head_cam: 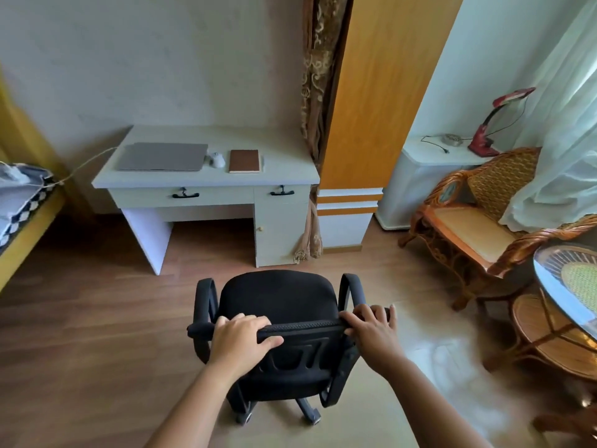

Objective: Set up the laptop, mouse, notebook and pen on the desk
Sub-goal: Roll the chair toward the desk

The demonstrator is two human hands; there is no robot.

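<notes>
two hands (303, 337) grip one chair (277, 299) | desk (206, 181): one laptop (163, 156)

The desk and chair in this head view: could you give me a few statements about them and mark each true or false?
1. Both hands, left hand and right hand, grip the top of the black office chair. True.
2. The laptop stands open. False: it lies closed.
3. The white mouse lies between the laptop and the brown notebook. True.
4. The chair is tucked under the white desk. False: it stands apart from it on the floor.
</notes>
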